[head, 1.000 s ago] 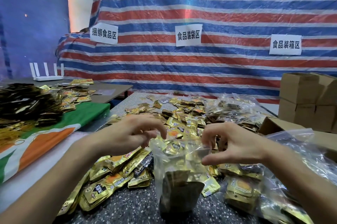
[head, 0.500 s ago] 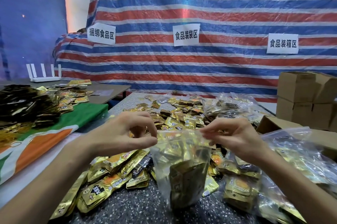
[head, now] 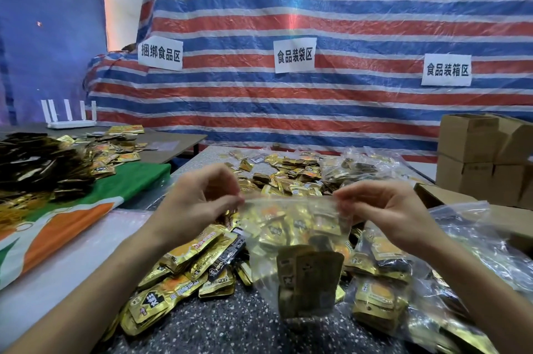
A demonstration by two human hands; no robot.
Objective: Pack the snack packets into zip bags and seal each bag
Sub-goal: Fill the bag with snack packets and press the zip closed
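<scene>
A: Where, the zip bag (head: 294, 241)?
B: Dead centre, btwn both hands, hanging upright just above the speckled surface (head: 230, 327). Clear plastic, w/ a few brown snack packets (head: 311, 275) stood in the bottom. Gold ones showing through the upper part, maybe inside, maybe the pile behind. Can't tell which.
A: Long axis of the mouth?
B: Running left–right, stretched taut. Pinched at its left corner by the left hand (head: 199, 203), thumb & fingers curled onto the strip. Same at the right corner w/ the right hand (head: 386, 209). Both gripping, neither slack.
A: Nearer hand?
B: Neither, really. One per end, approx. level.
A: Sealed yet?
B: Can't tell. Strip too thin & blurred. Looks like the sealing step, judging by the grip.
A: Next move, then?
B: Prob. sliding pinched fingertips along that left–right line, corner to corner. Needs a straight edge & no packet corner caught in the zip.
A: And around it?
B: Heaps of loose gold packets (head: 196, 264) just left of & below the bag, more spread beyond it. Also filled bags (head: 383, 296) just right, under the right wrist. Then cardboard boxes (head: 473, 157), well apart, far right.
</scene>
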